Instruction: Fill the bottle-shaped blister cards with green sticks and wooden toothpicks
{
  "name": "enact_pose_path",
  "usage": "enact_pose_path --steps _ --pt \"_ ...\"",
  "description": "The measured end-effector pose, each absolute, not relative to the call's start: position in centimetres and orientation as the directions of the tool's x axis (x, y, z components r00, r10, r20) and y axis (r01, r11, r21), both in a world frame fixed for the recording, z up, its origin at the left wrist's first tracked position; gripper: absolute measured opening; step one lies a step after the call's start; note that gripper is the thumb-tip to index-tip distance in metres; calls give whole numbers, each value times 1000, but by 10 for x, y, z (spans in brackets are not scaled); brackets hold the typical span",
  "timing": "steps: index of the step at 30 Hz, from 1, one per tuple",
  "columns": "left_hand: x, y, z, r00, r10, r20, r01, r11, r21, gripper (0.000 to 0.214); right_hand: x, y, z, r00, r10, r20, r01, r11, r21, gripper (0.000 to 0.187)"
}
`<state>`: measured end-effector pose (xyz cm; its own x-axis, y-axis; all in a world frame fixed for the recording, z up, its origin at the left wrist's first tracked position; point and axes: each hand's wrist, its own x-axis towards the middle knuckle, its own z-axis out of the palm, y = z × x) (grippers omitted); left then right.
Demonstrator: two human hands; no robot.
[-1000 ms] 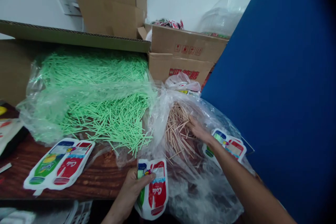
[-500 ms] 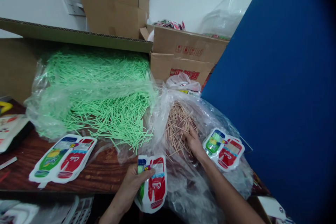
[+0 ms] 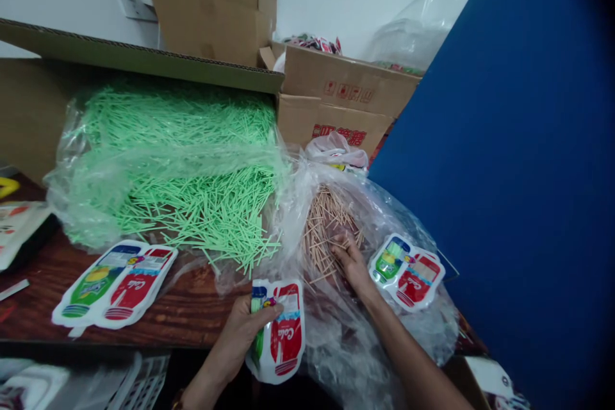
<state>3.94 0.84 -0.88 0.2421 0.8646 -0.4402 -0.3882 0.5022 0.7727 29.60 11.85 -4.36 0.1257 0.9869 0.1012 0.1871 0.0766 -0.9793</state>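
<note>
My left hand [image 3: 245, 328] grips a bottle-shaped candy pouch [image 3: 287, 347] at the front edge of the table, thumb on its printed face. The pouch shows a red Cola bottle beside a green one. Over on the right, my right hand [image 3: 352, 264] reaches into a clear plastic bag, its fingers curled together on thin brown sticks [image 3: 321, 224]. Which sticks it pinches is partly hidden by the fingers. Another printed pouch [image 3: 408, 271] lies on the plastic just right of that hand. Flat on the table at the left are stacked matching pouches [image 3: 115, 283].
Light green sticks [image 3: 206, 211] spill from a clear bag out of an open cardboard box [image 3: 144, 64]. Behind stands a carton with red print [image 3: 346, 80]. A blue panel [image 3: 494, 160] borders the right side. A white basket [image 3: 148, 381] sits below the table's edge.
My right hand's fingers have drawn closer together among the brown sticks. The left hand keeps hold of its pouch almost unmoved. The whole view has shifted slightly.
</note>
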Motion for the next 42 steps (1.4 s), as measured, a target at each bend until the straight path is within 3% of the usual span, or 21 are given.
enact_pose_path --steps 9,16,22,31,34,37,42 --pt "40 8 -7 232 861 -453 -367 508 779 20 299 130 -39 130 987 95 141 76 -987 26" --pt "39 9 -6 236 870 -432 -389 492 779 20 293 124 -22 87 993 78 -27 81 -996 26" --pt "38 8 -8 236 873 -426 -379 486 787 16 286 101 -29 32 999 27 -25 28 -999 19" --pt "38 8 -8 248 871 -425 -384 491 782 18 292 109 0 53 996 -78 -394 -51 -918 21" --pt "37 8 -8 253 868 -427 -383 495 780 18 287 104 4 71 994 -85 -445 -45 -894 22" --pt "37 9 -5 254 873 -416 -373 485 791 19 280 90 -3 70 997 -32 -351 -5 -936 19" --pt "37 6 3 252 877 -408 -343 475 810 19 273 60 -23 -58 997 43 157 52 -986 17"
